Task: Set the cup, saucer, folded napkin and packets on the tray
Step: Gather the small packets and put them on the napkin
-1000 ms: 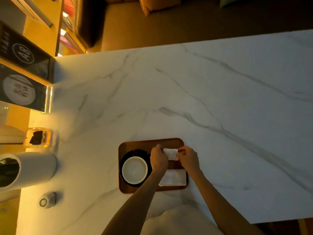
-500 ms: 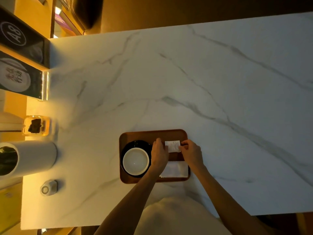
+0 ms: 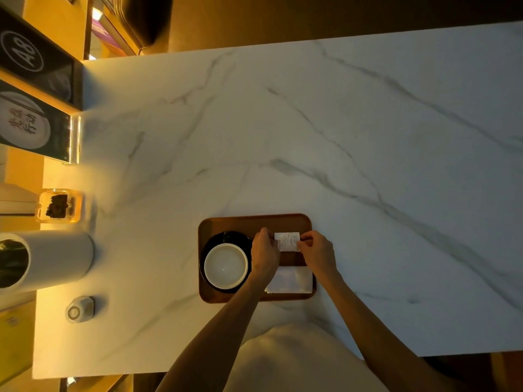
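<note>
Over tray (image 3: 243, 222), both hands' grips pinch packet (image 3: 287, 241).

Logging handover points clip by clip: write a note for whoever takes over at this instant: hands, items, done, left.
Left hand and right hand each pinch an end of the packet, over the far right of the tray.
Cup sits on the saucer, tray's left side; folded napkin lies at its near right.
Done: cup, saucer, napkin.
Left: lay the packet down and release; only one packet is visible.

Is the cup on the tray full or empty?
Empty: the cup stands upright on the saucer, its pale inside bare to the bottom.
</note>
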